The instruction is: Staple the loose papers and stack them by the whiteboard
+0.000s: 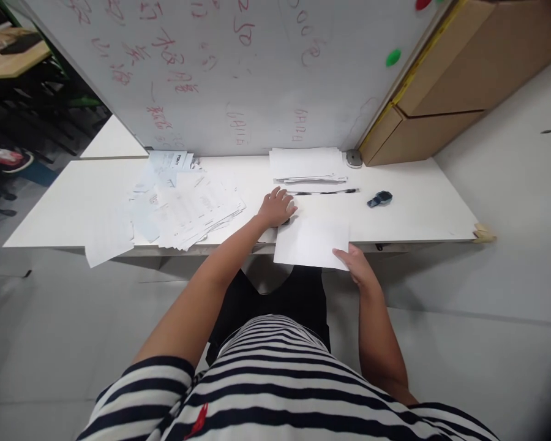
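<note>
Sheet of paper: we count one loose white sheet, lying at the front edge of the white table and hanging a little over it. We see two hands. The right hand pinches the sheet's near right corner, thumb on top. The left hand rests palm-down on the table at the sheet's far left corner, fingers curled. Something small and dark shows under it, and we cannot tell whether it grips that. There are two heaps of paper: a neat stack against the whiteboard and a fanned-out pile left of the left hand. One pen lies just beyond the sheet, with one small dark blue object to its right.
</note>
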A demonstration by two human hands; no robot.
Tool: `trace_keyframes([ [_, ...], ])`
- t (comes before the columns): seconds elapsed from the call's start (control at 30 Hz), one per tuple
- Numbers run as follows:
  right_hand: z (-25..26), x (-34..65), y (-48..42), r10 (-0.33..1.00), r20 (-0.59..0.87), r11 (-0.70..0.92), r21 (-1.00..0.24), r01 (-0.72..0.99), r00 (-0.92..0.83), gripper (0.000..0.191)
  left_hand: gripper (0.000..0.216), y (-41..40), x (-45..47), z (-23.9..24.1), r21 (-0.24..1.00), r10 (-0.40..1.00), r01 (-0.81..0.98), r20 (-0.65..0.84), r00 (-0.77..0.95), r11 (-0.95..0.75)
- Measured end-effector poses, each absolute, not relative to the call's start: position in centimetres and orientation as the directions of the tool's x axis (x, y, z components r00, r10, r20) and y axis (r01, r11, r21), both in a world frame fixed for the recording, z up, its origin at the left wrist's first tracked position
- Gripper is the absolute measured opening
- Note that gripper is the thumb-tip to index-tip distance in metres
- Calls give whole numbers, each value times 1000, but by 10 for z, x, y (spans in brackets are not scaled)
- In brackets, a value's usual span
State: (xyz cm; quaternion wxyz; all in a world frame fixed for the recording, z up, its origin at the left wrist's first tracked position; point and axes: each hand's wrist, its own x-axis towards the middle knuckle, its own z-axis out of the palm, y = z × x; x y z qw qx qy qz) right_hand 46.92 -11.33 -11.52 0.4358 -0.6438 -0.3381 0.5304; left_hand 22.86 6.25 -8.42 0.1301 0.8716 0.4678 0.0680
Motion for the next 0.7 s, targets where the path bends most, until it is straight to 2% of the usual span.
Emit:
trace_keyframes([
  [0.17, -110, 467, -117, 909, -330, -319, -944, -86, 256, 42, 60, 62, 220, -83, 432, 857, 757, 81, 510, -491],
  [0.27, -107, 466, -119, 925, -263, -252, -965, -76, 273, 44, 58, 61, 219, -83, 452, 851, 742, 78, 520, -495],
  [0.4, -102, 465, -122, 932, -214, -230, -973, 22, 293, 47, 56, 58, 221, -77, 460, 855, 744, 68, 514, -484],
  [0.5, -100, 463, -125, 919, -221, -254, -965, 60, 328, 46, 54, 52, 221, -67, 433, 844, 734, 146, 515, -523],
  [0.6, -99, 461, -127, 900, -234, -280, -957, 77, 367, 45, 51, 39, 213, -60, 350, 805, 725, 246, 540, -594],
  [0.7, -98, 458, -128, 899, -224, -265, -962, 61, 375, 43, 44, 22, 195, -66, 261, 753, 706, 253, 608, -658],
])
